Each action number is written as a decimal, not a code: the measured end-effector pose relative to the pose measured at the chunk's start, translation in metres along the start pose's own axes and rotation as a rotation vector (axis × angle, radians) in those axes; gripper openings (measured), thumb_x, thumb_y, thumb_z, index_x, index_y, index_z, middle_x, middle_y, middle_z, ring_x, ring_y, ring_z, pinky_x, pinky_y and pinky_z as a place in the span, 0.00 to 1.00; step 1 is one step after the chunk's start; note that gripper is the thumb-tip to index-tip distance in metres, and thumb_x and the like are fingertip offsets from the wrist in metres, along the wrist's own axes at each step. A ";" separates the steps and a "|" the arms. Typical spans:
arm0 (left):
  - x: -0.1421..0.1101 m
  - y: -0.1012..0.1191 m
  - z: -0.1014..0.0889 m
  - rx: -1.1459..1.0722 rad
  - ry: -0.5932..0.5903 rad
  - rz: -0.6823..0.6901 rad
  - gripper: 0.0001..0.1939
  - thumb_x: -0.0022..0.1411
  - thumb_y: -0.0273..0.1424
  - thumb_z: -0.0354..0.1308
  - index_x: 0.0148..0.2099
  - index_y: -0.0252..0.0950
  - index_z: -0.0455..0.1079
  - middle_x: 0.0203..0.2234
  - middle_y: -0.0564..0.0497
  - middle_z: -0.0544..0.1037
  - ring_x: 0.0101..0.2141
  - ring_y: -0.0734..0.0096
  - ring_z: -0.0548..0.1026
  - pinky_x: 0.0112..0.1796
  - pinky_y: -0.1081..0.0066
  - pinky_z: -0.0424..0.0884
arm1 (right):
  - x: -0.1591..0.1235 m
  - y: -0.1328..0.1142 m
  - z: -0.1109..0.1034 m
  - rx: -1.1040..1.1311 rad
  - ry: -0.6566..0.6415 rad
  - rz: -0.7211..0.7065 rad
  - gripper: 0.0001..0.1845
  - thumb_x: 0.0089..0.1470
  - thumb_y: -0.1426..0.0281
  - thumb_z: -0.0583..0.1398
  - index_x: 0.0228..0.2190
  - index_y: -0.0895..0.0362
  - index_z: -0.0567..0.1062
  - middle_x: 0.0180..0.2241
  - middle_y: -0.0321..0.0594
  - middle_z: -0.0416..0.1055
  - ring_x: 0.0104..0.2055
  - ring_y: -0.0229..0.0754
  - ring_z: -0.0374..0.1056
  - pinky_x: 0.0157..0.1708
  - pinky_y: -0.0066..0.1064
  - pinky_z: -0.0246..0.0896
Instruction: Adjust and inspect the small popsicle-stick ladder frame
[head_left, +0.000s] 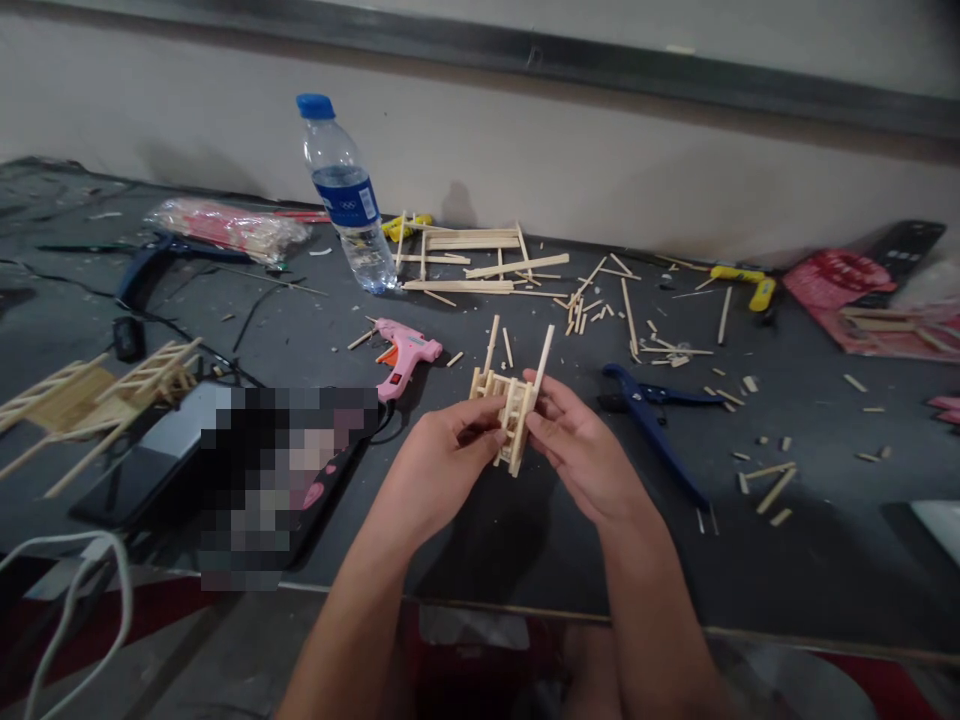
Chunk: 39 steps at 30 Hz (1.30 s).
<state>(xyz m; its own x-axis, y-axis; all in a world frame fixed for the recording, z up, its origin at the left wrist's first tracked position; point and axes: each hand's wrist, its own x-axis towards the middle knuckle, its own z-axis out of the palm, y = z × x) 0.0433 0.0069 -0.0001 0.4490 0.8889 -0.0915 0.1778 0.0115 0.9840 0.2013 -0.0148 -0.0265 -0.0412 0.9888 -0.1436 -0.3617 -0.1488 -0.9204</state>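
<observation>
Both hands' fingers (left, right) pinch the small stick frame.

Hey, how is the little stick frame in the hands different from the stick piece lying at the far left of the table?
The small stick frame is held above the table between the left hand and right hand; the left stick structure lies on the dark table, untouched. The held frame is compact and blocky, while the left one is longer and ladder-like, with rails reaching out. Both are built from pale wooden sticks.
</observation>
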 end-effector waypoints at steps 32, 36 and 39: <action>0.009 -0.010 0.000 -0.020 0.033 -0.004 0.21 0.59 0.24 0.51 0.54 0.44 0.67 0.44 0.54 0.77 0.42 0.68 0.74 0.45 0.68 0.68 | 0.006 0.011 -0.004 -0.037 -0.054 -0.024 0.28 0.50 0.70 0.62 0.53 0.47 0.63 0.52 0.39 0.67 0.56 0.45 0.61 0.54 0.42 0.56; 0.010 -0.007 -0.001 0.003 0.015 -0.001 0.22 0.59 0.23 0.51 0.54 0.45 0.68 0.45 0.55 0.77 0.43 0.70 0.74 0.46 0.70 0.67 | 0.007 0.013 -0.005 -0.030 -0.049 -0.022 0.28 0.50 0.70 0.62 0.52 0.46 0.64 0.53 0.38 0.66 0.55 0.44 0.61 0.54 0.41 0.56; 0.010 -0.006 -0.001 0.029 0.025 -0.011 0.21 0.59 0.24 0.52 0.54 0.45 0.68 0.44 0.56 0.77 0.43 0.71 0.74 0.45 0.72 0.67 | 0.008 0.014 -0.005 -0.022 -0.056 -0.018 0.28 0.50 0.70 0.62 0.52 0.46 0.64 0.53 0.38 0.66 0.55 0.44 0.61 0.55 0.40 0.55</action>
<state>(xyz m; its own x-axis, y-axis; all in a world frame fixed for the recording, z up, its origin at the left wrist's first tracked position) 0.0457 0.0167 -0.0066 0.4251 0.8998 -0.0979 0.2083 0.0081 0.9780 0.2007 -0.0092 -0.0424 -0.0877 0.9904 -0.1072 -0.3420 -0.1310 -0.9305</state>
